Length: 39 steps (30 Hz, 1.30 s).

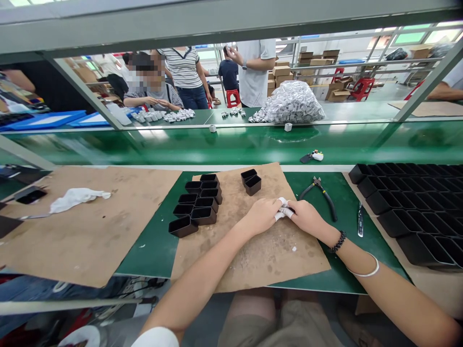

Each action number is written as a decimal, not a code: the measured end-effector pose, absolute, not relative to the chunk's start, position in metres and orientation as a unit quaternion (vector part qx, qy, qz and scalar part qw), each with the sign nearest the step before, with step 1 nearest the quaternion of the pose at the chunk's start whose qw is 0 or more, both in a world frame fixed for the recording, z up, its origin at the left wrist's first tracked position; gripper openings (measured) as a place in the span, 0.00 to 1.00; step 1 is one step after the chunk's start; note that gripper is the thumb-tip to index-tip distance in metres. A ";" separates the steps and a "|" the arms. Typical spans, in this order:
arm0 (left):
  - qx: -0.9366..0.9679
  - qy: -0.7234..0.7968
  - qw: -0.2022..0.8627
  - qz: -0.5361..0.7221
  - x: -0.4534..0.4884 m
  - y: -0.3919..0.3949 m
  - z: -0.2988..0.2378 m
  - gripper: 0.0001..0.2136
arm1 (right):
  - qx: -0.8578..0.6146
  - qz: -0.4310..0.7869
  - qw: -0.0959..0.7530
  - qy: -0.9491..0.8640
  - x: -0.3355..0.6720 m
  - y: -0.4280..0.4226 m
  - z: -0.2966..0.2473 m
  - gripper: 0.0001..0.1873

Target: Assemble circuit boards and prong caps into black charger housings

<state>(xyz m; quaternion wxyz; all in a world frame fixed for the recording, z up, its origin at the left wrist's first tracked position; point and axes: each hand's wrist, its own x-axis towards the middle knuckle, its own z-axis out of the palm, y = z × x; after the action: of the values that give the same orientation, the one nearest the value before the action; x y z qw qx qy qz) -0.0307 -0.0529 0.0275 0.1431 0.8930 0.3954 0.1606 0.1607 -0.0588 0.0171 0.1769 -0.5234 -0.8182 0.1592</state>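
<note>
Over the brown paper sheet (246, 255), my left hand (265, 214) and my right hand (306, 218) meet with fingers closed. White covers wrap several fingertips. A small dark bit shows between them, but the fingers hide what it is. Just beyond my hands stand two open black rectangular cups (252, 185). To the left, a cluster of similar black cups (204, 205) is lined up, partly on the sheet's left edge. Right of my right hand lie black-handled cutting pliers (328, 202) and a slim dark tool with a metal end (360, 222).
Many black cups (415, 212) fill the right side. A white cloth (74, 198) lies on cardboard at left. Across the green belt (231, 144), a person (155, 91) handles small white parts near a full plastic bag (294, 102). A metal frame beam (231, 24) spans overhead.
</note>
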 end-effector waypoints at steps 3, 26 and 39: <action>0.883 0.423 0.127 0.159 -0.031 -0.052 0.028 0.03 | -0.511 0.163 0.185 -0.824 0.158 -0.061 0.018 0.10; 0.896 0.360 0.161 0.206 -0.036 -0.050 0.020 0.09 | -0.530 0.156 0.151 -0.820 0.158 -0.064 0.028 0.08; 0.892 0.408 0.113 0.156 -0.030 -0.053 0.018 0.17 | -0.483 0.171 0.211 -0.832 0.159 -0.064 0.025 0.30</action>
<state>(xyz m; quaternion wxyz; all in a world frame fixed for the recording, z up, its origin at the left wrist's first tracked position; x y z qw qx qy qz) -0.0296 -0.0534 0.0175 0.1128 0.8923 0.4084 0.1557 0.1594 -0.0642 0.0248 0.2111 -0.4831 -0.8323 0.1712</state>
